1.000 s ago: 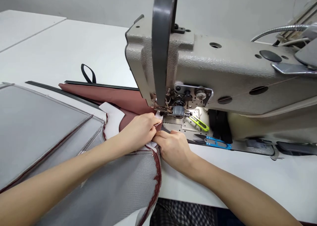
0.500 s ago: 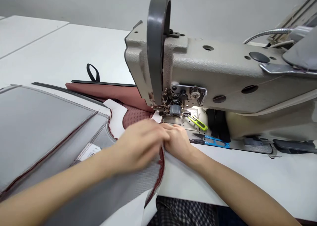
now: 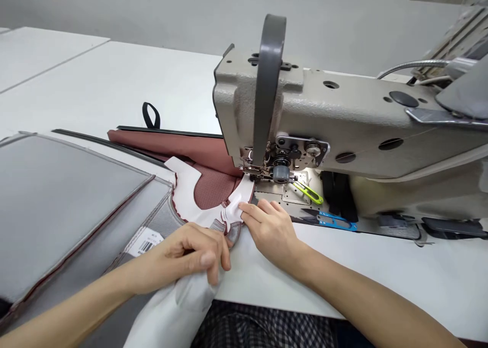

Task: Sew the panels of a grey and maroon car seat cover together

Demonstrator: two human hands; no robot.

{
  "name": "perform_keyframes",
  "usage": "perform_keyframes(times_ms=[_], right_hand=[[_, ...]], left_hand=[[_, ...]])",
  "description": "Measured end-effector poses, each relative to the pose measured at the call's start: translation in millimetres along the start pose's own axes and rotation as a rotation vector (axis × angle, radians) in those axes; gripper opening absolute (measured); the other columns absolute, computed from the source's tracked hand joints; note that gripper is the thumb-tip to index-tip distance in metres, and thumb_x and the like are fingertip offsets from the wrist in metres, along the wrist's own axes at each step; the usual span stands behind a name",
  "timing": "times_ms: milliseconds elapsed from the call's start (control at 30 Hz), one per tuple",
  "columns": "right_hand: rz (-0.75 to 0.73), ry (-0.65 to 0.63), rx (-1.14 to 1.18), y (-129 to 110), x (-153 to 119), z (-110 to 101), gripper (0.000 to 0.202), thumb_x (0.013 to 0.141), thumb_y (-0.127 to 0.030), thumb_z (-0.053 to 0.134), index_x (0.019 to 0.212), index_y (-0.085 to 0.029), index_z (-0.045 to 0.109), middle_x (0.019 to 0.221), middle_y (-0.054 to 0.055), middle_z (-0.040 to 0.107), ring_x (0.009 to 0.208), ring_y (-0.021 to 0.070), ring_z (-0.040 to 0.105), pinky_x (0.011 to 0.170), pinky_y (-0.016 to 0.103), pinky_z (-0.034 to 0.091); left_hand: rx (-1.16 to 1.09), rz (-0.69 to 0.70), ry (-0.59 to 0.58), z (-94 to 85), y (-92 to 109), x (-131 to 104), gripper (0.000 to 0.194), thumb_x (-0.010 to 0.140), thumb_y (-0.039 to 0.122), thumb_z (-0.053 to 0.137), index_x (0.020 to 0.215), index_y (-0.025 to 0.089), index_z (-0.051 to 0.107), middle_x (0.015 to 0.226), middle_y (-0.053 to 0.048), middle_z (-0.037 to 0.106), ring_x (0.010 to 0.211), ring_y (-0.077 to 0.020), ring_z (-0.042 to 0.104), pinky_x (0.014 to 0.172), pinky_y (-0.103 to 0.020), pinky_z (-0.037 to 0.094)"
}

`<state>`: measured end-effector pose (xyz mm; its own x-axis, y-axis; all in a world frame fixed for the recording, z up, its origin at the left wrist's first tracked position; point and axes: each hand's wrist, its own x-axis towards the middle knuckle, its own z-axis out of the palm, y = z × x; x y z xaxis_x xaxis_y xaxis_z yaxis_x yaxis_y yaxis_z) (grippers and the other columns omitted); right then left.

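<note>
A sewn fabric cover [image 3: 76,185] in grey, with dark red seams and white and dusty red parts, spreads from the left up to the sewing machine [image 3: 343,109]. My left hand [image 3: 194,251] has its fingers curled over the cover's near part, where a pale flap hangs over the table edge. With the fingertips of my right hand [image 3: 270,231] I pinch the white edging [image 3: 233,211] just in front of the presser foot area. A label with a barcode [image 3: 147,242] shows beside my left wrist.
Yellow-green thread snips [image 3: 308,191] lie on the machine bed, and blue thread snips [image 3: 335,220] lie nearer the front. Black straps [image 3: 339,195] rest beneath the machine arm. A black loop [image 3: 151,116] sticks up behind the cover. The white table [image 3: 343,266] continues to the right.
My left hand has drawn back toward me and to the left, bunching the cover's near edge. My right hand's fingers now show on the white edging. The view has shifted slightly.
</note>
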<state>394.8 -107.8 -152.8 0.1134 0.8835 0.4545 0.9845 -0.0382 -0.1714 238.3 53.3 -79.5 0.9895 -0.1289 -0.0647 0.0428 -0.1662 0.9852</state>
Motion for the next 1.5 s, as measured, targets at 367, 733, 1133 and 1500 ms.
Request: perform_keyframes(times_ms=[367,733,1133,1500], right_hand=[[0.002,0.081,-0.022,-10.8,-0.5,-5.3,0.034,0.097,-0.003,0.039,0.089,-0.01,0.072,0.113,0.011,0.071,0.07,0.0167,0.052,0.063,0.034,0.043],[0.025,0.04,-0.056,-6.9,3.4,-8.7,0.034,0.092,-0.001,0.038,0.084,-0.009,0.07,0.117,0.016,0.069,0.06,0.0127,0.055,0.059,0.032,0.039],[0.2,-0.062,0.113,13.7,14.3,-11.5,0.02,0.086,-0.009,0.052,0.096,-0.016,0.068,0.107,0.01,0.067,0.082,0.0195,0.062,0.07,0.033,0.039],[0.121,-0.042,0.36,22.0,14.3,-10.4,0.03,0.079,-0.008,0.051,0.104,-0.014,0.066,0.117,0.009,0.069,0.096,0.0234,0.06,0.08,0.035,0.045]], left_hand=[[0.939,0.158,0.042,-31.1,-41.1,31.3,0.042,0.099,0.041,0.043,0.137,0.025,0.05,0.144,-0.005,0.052,0.137,-0.0229,0.042,0.12,-0.045,0.026],[1.016,0.119,0.045,-31.2,-49.2,38.6,0.049,0.102,0.046,0.033,0.144,0.021,0.038,0.153,-0.004,0.041,0.146,-0.0189,0.029,0.122,-0.039,0.018],[1.058,0.366,0.155,-38.4,-47.8,55.0,0.023,0.099,0.022,0.041,0.116,0.02,0.056,0.119,-0.001,0.067,0.123,-0.0208,0.048,0.107,-0.037,0.028],[1.05,0.422,0.209,-36.5,-47.8,55.2,0.02,0.1,0.022,0.041,0.105,0.018,0.061,0.109,-0.003,0.069,0.113,-0.0176,0.058,0.097,-0.032,0.039]])
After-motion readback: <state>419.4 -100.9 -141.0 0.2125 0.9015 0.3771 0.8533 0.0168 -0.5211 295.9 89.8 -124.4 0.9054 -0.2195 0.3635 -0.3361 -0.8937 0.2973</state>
